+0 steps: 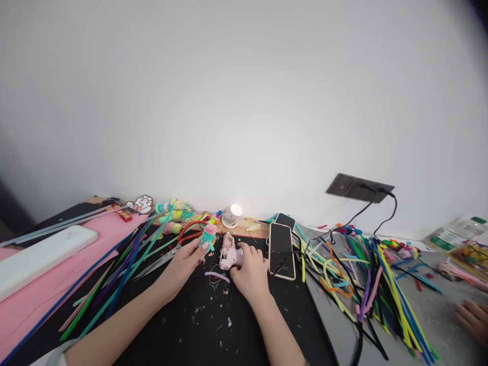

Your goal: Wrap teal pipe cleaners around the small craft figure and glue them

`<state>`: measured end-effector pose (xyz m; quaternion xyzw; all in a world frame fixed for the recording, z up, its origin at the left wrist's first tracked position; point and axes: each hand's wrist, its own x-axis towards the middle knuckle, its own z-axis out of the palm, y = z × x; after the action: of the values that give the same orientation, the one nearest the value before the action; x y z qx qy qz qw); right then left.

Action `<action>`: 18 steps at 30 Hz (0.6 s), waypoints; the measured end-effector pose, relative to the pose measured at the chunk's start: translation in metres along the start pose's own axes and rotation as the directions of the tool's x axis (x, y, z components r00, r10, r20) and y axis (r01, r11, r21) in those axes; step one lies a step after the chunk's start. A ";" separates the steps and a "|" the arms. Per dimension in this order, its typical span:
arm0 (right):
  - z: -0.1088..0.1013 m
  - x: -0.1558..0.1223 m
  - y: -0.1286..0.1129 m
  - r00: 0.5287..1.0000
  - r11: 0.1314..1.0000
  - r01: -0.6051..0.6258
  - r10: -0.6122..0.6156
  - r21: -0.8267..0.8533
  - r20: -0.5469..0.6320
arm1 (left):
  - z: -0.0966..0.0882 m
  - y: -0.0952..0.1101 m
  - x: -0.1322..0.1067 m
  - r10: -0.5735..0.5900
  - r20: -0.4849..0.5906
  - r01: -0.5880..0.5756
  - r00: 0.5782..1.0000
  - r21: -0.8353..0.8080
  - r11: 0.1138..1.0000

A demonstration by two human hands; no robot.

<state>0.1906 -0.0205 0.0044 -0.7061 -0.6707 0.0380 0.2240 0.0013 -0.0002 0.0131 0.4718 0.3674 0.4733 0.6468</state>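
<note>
My left hand point(185, 264) pinches a small coiled pipe-cleaner figure point(208, 236), teal with a pink top, and holds it upright just above the black mat point(213, 325). My right hand point(249, 272) is closed around the handle of a pink hot glue gun point(227, 252), whose nozzle points toward the figure. A short lilac pipe-cleaner piece point(217, 276) lies on the mat between both hands. Scissors with red handles point(179, 244) lie just left of my left hand.
Two phones point(281, 243) lie right of the glue gun with black cables point(366, 208) running to a wall socket. Several loose pipe cleaners point(366, 284) spread at the right and others point(122, 269) at the left. Another person's hand point(473, 317) rests at the far right. Pink sheets point(34, 295) lie left.
</note>
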 end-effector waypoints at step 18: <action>-0.012 -0.002 -0.009 0.961 0.679 0.273 -0.231 0.682 -0.154 | -0.009 -0.005 0.009 -0.076 -0.128 0.022 0.989 -0.377 0.926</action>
<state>0.1866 -0.0254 0.0179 -0.4712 -0.6908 0.2369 0.4946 -0.0030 0.0105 0.0057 0.2958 0.3267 0.5503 0.7092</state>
